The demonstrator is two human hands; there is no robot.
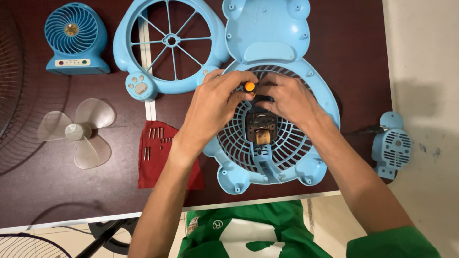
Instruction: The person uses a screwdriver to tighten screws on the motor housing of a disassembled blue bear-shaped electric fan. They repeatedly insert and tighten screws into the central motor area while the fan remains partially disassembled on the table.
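Work in hand: a light-blue, bear-shaped plastic fan housing [282, 52] lies flat on the dark brown table [57, 191], its round rear grille facing up, with a small motor of dark metal with a copper-coloured coil [260, 128] sitting at the grille's centre.
Left hand [215, 102]: curled tight around the orange-capped, black-handled screwdriver [249, 87], fingers wrapped over its top, just above the motor.
Right hand [287, 98]: fingers pinched closed on the screwdriver's black shank, steadying it; the tip is hidden under the fingers.
Already off: the light-blue round front guard with thin spokes [167, 43] lies far and left of the housing; the translucent three-blade propeller [81, 131] lies well apart at the left; a light-blue vented motor cover [393, 150] sits at the table's right edge.
Fasteners: several small metal screws [155, 141] rest on a red cloth [160, 157] just left of the housing.
Left to do, by my reading: the motor is seated in the grille, so its mounting is being worked on; whether screws go in or out I cannot tell.
Nearby: a small blue desktop fan [74, 38] stands at the far left, untouched.
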